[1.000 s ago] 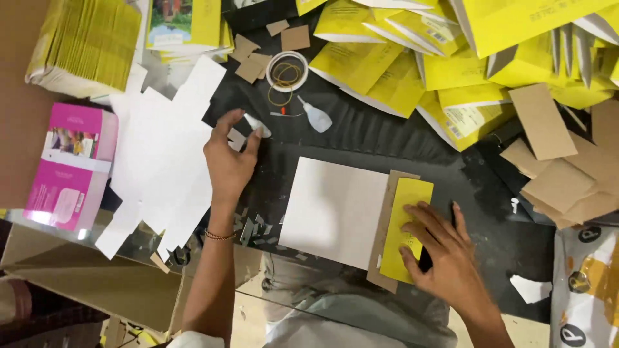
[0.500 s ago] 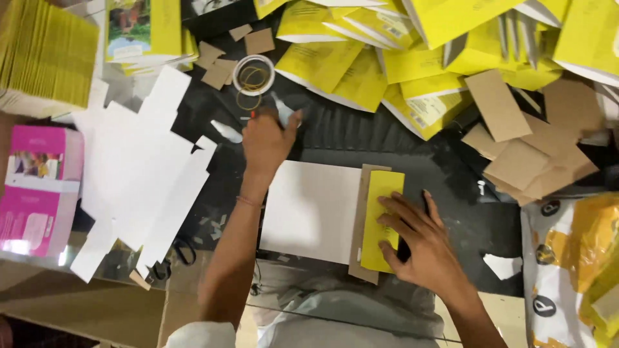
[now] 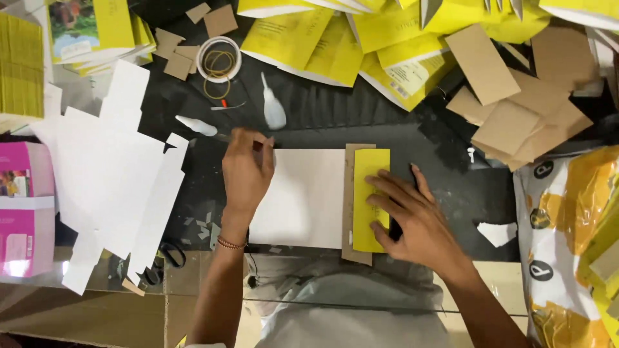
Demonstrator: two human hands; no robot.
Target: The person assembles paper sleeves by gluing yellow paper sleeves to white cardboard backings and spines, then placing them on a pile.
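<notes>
A white sheet (image 3: 303, 200) lies flat on the dark table in front of me. Along its right edge sit a brown cardboard strip (image 3: 349, 193) and a yellow cover piece (image 3: 371, 171). My right hand (image 3: 412, 216) rests flat on the yellow piece with its fingers spread. At the sheet's top left corner, my left hand (image 3: 248, 171) has its fingers closed on a thin stick-like tool (image 3: 222, 136); what kind of tool is hard to tell. Two small white squeeze bottles (image 3: 273, 111) (image 3: 196, 125) lie just beyond that hand.
White die-cut card blanks (image 3: 116, 174) spread over the left side, next to pink boxes (image 3: 26, 212). Yellow booklets (image 3: 303, 38) pile up at the back, brown card pieces (image 3: 516, 109) at the right, and a tape roll with rubber bands (image 3: 219, 59) lies behind. Scissors (image 3: 164, 258) lie near the table's front edge.
My left hand has come from the back left, near the tape roll, down to the white sheet's top corner. My right hand has stayed on the yellow piece.
</notes>
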